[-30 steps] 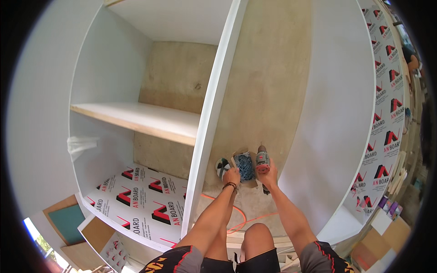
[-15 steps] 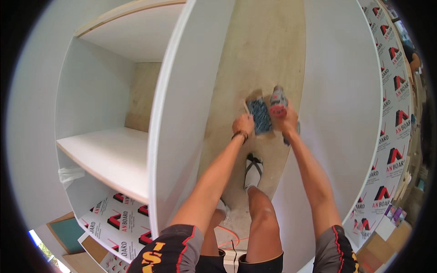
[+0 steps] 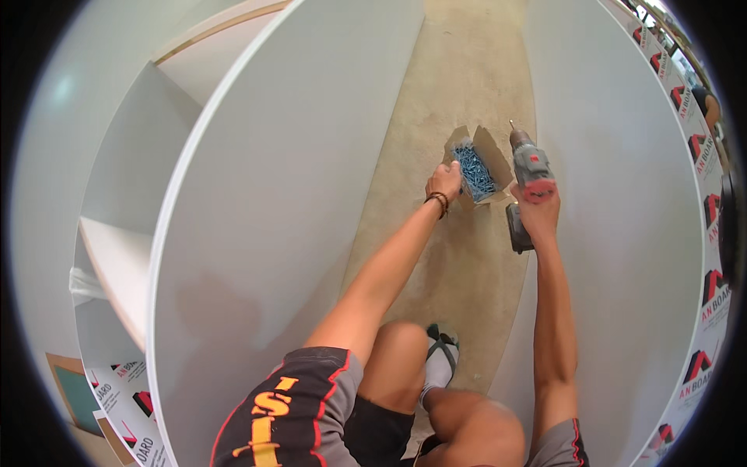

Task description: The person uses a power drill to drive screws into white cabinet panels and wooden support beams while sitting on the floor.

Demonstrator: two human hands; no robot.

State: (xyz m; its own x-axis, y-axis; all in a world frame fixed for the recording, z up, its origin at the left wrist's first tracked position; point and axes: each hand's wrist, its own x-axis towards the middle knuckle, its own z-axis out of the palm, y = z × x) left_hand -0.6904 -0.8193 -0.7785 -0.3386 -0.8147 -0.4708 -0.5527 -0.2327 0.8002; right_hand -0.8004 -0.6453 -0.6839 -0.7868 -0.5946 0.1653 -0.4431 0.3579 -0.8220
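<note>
Right hand (image 3: pixel 537 210) around drill (image 3: pixel 529 175)

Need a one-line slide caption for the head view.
Left hand grips an open screw box; right hand holds a cordless drill between white panels.

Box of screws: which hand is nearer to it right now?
Left. The left hand touches the left edge of the open box of screws. The right hand is apart from it, to its right, gripping the cordless drill.

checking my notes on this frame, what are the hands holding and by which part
The right hand holds a cordless drill by its handle, bit pointing away. The left hand grips the near edge of an open cardboard box of blue screws.
</note>
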